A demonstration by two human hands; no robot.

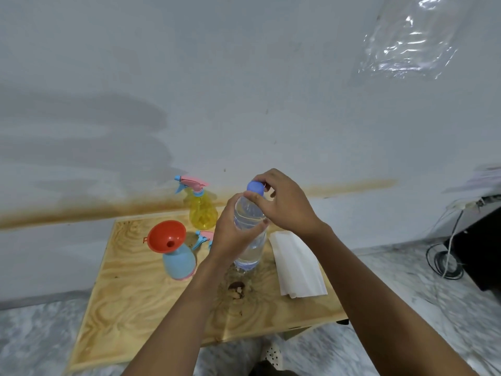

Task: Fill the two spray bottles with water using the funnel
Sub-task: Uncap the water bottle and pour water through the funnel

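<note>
A clear water bottle [249, 213] with a blue cap [255, 186] stands upright near the middle of the low wooden table [135, 294]. My left hand [230, 234] wraps around the bottle's body. My right hand [282, 202] pinches the blue cap from the right. To the left, a red funnel [166, 234] sits tilted in the neck of the blue spray bottle [179, 263]. That bottle's pink-and-blue spray head [203, 238] lies on the table beside it. The yellow spray bottle [202, 210] stands at the back with its spray head on.
A folded white cloth or paper stack [296, 263] lies right of the water bottle. A dark stain [236, 287] marks the wood in front of it. The wall rises just behind the table. Cables and a dark box [474, 245] sit on the floor at right.
</note>
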